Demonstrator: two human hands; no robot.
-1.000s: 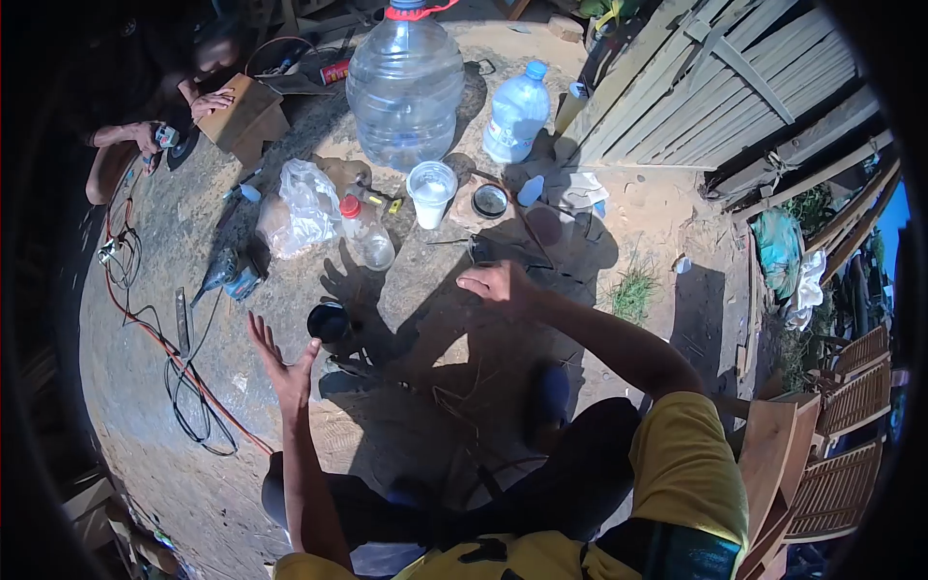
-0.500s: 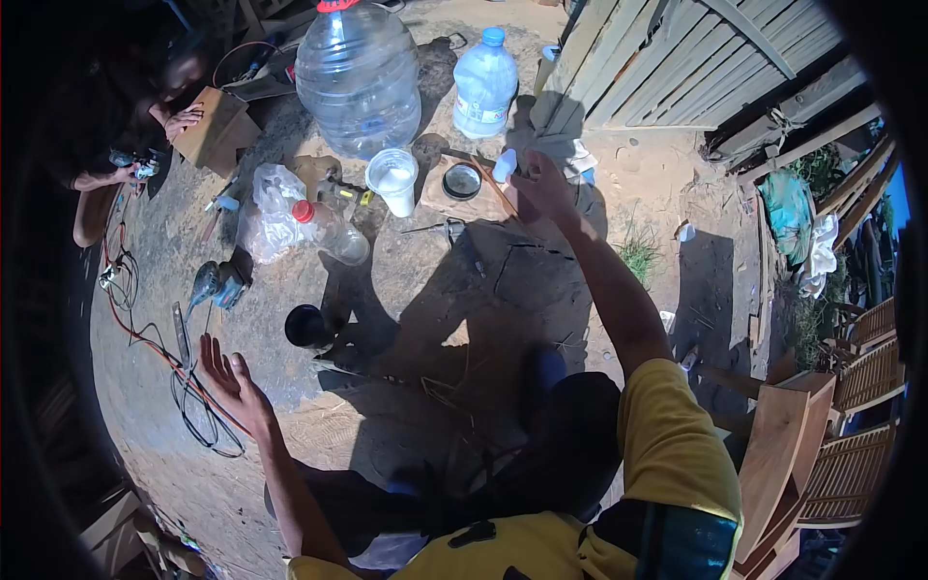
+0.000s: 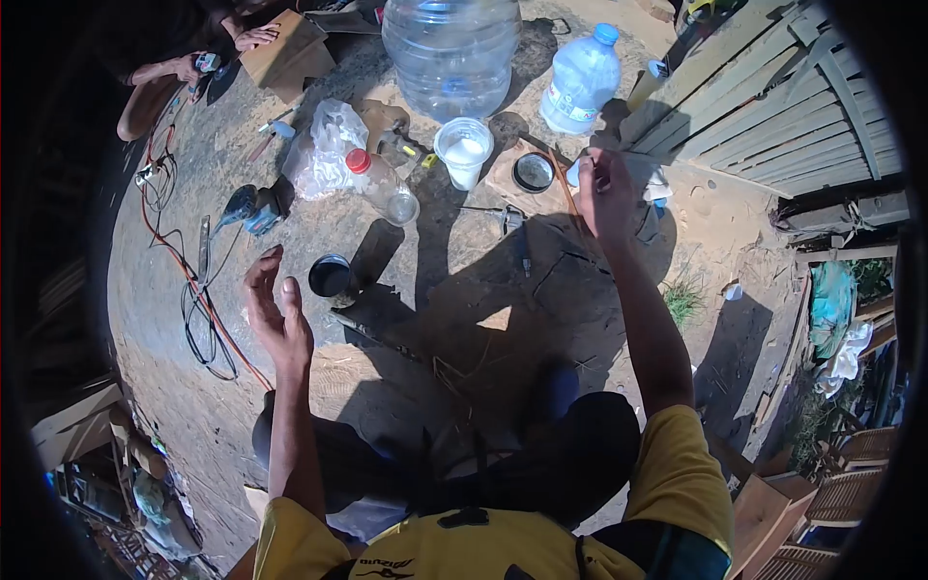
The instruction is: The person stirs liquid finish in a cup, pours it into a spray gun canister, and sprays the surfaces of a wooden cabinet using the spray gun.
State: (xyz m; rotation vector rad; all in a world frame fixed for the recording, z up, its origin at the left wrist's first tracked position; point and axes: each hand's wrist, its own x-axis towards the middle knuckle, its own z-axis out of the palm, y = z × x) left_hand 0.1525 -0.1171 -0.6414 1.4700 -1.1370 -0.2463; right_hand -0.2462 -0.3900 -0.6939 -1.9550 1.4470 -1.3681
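Note:
My left hand is open and empty, thumb apart from the fingers, just left of a black cup with dark contents. The two do not touch. Farther out, my right hand has its fingers curled around a small pale bluish-white plastic piece, mostly hidden by the fingers. Close to it are a thin brown stick and a round black-rimmed lid or shallow tin on a flat board. A white plastic tub with white contents stands left of these.
A large clear water jug and a blue-capped bottle stand behind. A red-capped bottle, plastic bag, blue power tool and cables lie left. At upper left, another person's hand rests on a wooden box.
My left hand has moved up and closer to the black cup, its fingers bending a little. The right hand stays near the lid with the pale piece. The view has shifted, moving the scene rightward.

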